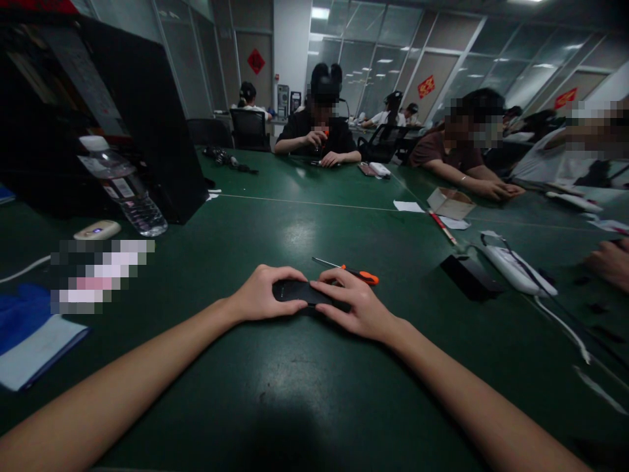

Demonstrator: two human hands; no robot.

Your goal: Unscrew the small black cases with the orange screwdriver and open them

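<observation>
The table [221, 400] has a dark green top, slightly scuffed at the near side, with a thin pale seam crossing its far part. On it lie an orange-handled screwdriver [367, 276] near the middle; a black box [472, 276], white power strip [518, 269], cardboard box [449, 204] and paper [407, 206] rightward; a bottle [128, 191] stands at left.
</observation>
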